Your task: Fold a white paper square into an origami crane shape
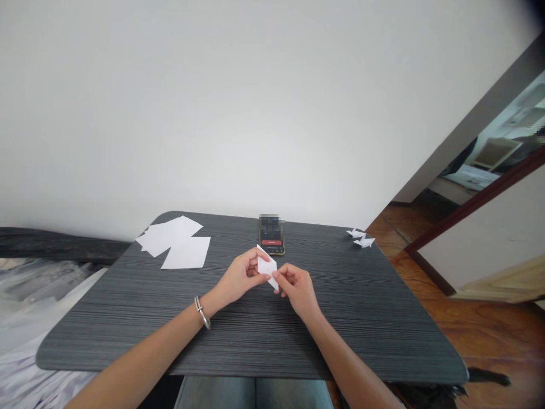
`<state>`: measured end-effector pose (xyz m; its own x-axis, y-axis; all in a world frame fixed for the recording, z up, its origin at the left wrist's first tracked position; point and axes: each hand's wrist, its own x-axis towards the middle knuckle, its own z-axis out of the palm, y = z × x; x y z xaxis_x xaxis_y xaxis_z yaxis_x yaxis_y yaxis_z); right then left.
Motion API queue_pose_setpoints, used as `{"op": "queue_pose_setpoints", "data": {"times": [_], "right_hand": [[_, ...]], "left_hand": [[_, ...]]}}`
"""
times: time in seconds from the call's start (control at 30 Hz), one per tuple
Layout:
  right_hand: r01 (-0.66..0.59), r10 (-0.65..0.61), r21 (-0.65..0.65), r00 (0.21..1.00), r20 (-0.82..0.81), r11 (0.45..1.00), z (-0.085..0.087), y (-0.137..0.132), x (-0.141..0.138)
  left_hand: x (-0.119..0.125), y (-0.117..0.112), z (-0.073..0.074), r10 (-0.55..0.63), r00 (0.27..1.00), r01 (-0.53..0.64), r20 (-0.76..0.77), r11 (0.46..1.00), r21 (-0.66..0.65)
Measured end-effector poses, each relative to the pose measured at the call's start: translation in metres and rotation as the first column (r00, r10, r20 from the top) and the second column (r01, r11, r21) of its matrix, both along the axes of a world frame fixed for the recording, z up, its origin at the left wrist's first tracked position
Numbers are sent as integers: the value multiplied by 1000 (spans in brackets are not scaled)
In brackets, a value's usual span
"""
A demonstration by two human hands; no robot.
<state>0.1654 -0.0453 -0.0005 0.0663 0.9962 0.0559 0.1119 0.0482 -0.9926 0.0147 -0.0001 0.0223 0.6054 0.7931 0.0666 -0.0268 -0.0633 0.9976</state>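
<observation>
Between my two hands is a small piece of folded white paper (267,267), held above the middle of the table. My left hand (240,275) grips its left side, with the thumb below and the fingers along the upper edge. At its lower right, my right hand (297,287) pinches the paper between thumb and fingers. The paper is diamond-like in outline, with pointed ends at top left and bottom right. Part of it is hidden behind my fingertips.
A phone (271,236) lies just beyond the folded paper. Loose white paper sheets (186,253) are spread at the table's far left. Two small folded paper figures (364,242) stand near the far right edge. The dark table (361,329) meets a white wall (272,113) behind.
</observation>
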Motion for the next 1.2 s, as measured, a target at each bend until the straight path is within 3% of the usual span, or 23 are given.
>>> {"op": "queue_pose_setpoints", "data": {"times": [0.27, 0.47, 0.7, 0.93, 1.2], "right_hand": [[-9, 11, 30, 998, -54, 1000, -2, 1, 0], [-10, 12, 26, 997, -76, 1000, -4, 2, 1], [0, 4, 42, 997, -79, 999, -8, 3, 3], [-2, 4, 30, 996, -85, 1000, -9, 2, 1], [93, -100, 81, 991, 92, 992, -4, 1, 0]], "left_hand": [[0, 4, -4, 97, 995, -97, -2, 995, -30], [-2, 6, -3, 75, 997, -71, 31, 991, -114], [-2, 5, 0, 49, 998, -48, 27, 997, -55], [-2, 4, -1, -12, 999, 8, -37, 995, -102], [-1, 7, -6, 65, 987, -53, -148, 995, 81]]}}
